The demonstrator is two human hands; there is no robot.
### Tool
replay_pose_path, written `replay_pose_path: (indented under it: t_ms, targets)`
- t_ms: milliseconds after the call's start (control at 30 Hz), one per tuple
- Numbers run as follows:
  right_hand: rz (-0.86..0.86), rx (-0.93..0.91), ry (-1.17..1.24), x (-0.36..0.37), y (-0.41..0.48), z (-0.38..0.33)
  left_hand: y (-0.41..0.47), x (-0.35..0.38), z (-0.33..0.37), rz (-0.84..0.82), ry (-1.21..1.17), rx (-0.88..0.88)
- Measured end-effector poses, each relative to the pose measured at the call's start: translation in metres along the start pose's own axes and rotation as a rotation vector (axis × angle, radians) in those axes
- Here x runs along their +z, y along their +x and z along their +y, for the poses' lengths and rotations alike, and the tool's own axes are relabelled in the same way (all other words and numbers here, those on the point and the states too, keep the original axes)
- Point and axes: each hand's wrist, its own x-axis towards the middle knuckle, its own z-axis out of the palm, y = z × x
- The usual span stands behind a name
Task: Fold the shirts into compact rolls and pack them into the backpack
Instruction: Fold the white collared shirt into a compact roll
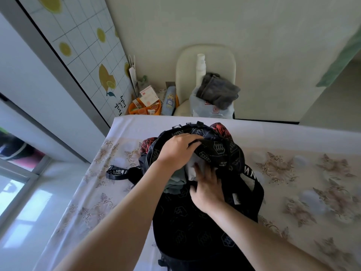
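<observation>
Black, hexagon-printed fabric marks the backpack (195,231), which lies on the floral bed (293,173) with its mouth toward the far side. The left grip (175,151) is clenched round the edge of the top flap (218,149), lifting it so the mouth gapes. The right grip (209,190) grasps nothing: its fingers lie flat on a white shirt (192,170), pressing it into the opening. Just left of that, a grey-green shirt (174,182) bulges at the mouth, so 2 shirts sit there, neither fully inside. To do this step well, hold the flap high, drive the white roll deep toward the bag's near end with the palm so it cannot unroll, then tuck the grey-green one beside it.
</observation>
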Motion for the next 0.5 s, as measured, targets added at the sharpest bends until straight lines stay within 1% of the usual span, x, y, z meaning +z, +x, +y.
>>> replay_pose_path:
  t_ms: [67,100,133,167,233,267,300,333,400,467,500]
  targets:
    - [-0.128,-0.042,-0.027,-0.005,-0.004,-0.002,-0.001,0.001,0.001,-0.028,-0.002,-0.02]
    - [-0.137,-0.055,-0.086,-0.013,-0.007,-0.004,-0.002,0.002,0.001,-0.046,0.003,-0.027]
    - [-0.064,-0.088,-0.145,-0.023,-0.012,-0.005,-0.004,0.002,0.001,-0.058,0.013,-0.028]
    - [0.087,-0.149,-0.169,-0.034,-0.016,-0.006,-0.006,0.001,0.002,-0.062,0.024,-0.024]
    - [0.446,-0.277,-0.146,-0.053,-0.03,-0.004,-0.011,0.0,0.002,-0.053,0.045,-0.008]
    - [0.6,-0.293,-0.136,-0.059,-0.033,0.001,-0.014,-0.001,0.002,-0.048,0.055,0.001]
    - [0.683,-0.269,-0.131,-0.064,-0.032,0.008,-0.017,0.0,0.002,-0.049,0.069,0.008]
    - [0.661,-0.214,-0.152,-0.069,-0.028,0.016,-0.021,0.001,0.003,-0.057,0.088,0.013]
    - [0.459,-0.121,-0.252,-0.081,-0.019,0.029,-0.032,0.003,0.001,-0.072,0.164,0.036]
    - [0.275,-0.116,-0.324,-0.085,-0.009,0.042,-0.045,0.003,-0.005,-0.081,0.32,0.067]
    - [0.236,-0.144,-0.35,-0.09,-0.006,0.046,-0.052,0.001,-0.01,-0.105,0.409,0.066]
